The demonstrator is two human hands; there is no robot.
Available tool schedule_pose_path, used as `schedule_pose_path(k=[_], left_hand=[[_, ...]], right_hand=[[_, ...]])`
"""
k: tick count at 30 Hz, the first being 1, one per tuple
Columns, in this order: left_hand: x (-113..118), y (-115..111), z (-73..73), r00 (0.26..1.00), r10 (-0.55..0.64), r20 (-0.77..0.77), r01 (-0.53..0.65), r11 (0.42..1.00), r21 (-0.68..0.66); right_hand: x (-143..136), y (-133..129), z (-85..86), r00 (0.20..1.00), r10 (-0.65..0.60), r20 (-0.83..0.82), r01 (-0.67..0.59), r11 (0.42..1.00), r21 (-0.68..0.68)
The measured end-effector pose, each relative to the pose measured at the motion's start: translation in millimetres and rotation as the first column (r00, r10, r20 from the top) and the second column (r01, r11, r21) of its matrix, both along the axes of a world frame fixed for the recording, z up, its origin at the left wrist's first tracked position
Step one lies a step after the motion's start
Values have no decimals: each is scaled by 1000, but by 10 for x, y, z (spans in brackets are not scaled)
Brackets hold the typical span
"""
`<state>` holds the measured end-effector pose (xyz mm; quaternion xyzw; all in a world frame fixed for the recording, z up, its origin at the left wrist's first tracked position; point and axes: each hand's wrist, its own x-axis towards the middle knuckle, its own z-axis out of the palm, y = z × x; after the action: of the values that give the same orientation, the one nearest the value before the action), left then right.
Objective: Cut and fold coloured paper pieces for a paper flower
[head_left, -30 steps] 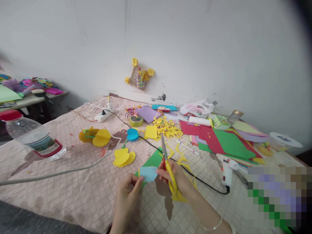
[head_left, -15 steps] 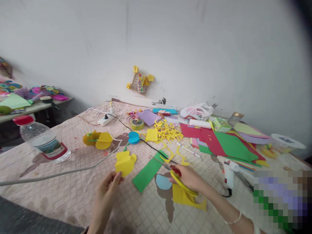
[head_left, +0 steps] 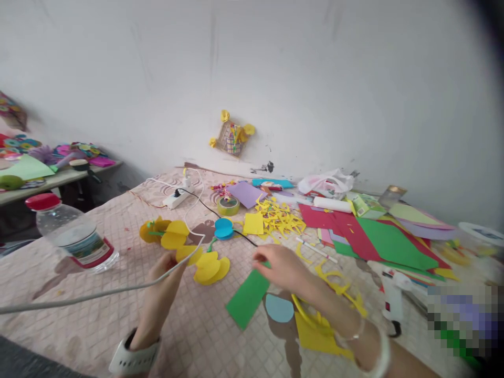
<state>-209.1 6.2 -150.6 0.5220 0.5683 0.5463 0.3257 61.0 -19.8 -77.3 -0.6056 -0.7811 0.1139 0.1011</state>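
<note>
Far to the left of your left grip stands a clear bottle with a red cap (head_left: 81, 244). Just beyond your left fingers sits a yellow paper shape (head_left: 175, 234) with a green stem. Your left hand (head_left: 159, 270), a white band (head_left: 136, 358) at its wrist, has thumb and fingers drawn together on a small yellow paper piece (head_left: 188, 254), which juts out to the right of your fingertips. A pale cable (head_left: 98, 295) runs across in front of that hand.

Right of this grip lies a yellow folded-disc shape (head_left: 211, 266), with a blue disc shape (head_left: 223, 229) behind it. Between your two hands, a green paper strip (head_left: 248, 298) slants over the patterned cloth (head_left: 205, 325), its far end under your right fingertips. Your right hand (head_left: 277, 266) is loosely curled there; you cannot tell from this angle whether it grips the strip or merely touches it.

Below your right palm rests a light blue paper piece (head_left: 279, 307). A yellow scissors handle (head_left: 304, 314) lies beneath your right forearm, over a yellow sheet (head_left: 315, 342). Well to the right of that hand is a white glue gun (head_left: 391, 296).
</note>
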Motion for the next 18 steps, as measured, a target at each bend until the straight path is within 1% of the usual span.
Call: schedule_pose_path(k=[2, 4, 5, 7, 10, 13, 16, 18], left_hand=[[66, 173, 6, 1000, -5, 6, 5, 998, 57], [121, 286, -30, 1000, 11, 13, -12, 994, 107], [139, 314, -56, 1000, 21, 15, -23, 992, 128], [158, 316, -111, 1000, 27, 14, -29, 988, 149], [152, 260, -168, 1000, 15, -5, -14, 987, 160], [122, 234, -195, 999, 27, -40, -20, 988, 151], [82, 244, -206, 995, 66, -69, -58, 991, 119], [64, 248, -201, 993, 87, -73, -80, 992, 98]], right_hand=[[-389, 184, -147, 992, 100, -72, -99, 995, 11], [-688, 369, -320, 983, 146, -112, -145, 989, 15], [-789, 451, -400, 978, 164, -127, -165, 986, 6], [-899, 579, -531, 968, 195, -155, -201, 979, -25], [-912, 689, -649, 954, 207, -218, -225, 973, -60], [-859, 755, -713, 926, 192, -324, -228, 971, -77], [-786, 813, -760, 868, 155, -472, -231, 967, -109], [-728, 845, -767, 803, 117, -584, -253, 955, -157]])
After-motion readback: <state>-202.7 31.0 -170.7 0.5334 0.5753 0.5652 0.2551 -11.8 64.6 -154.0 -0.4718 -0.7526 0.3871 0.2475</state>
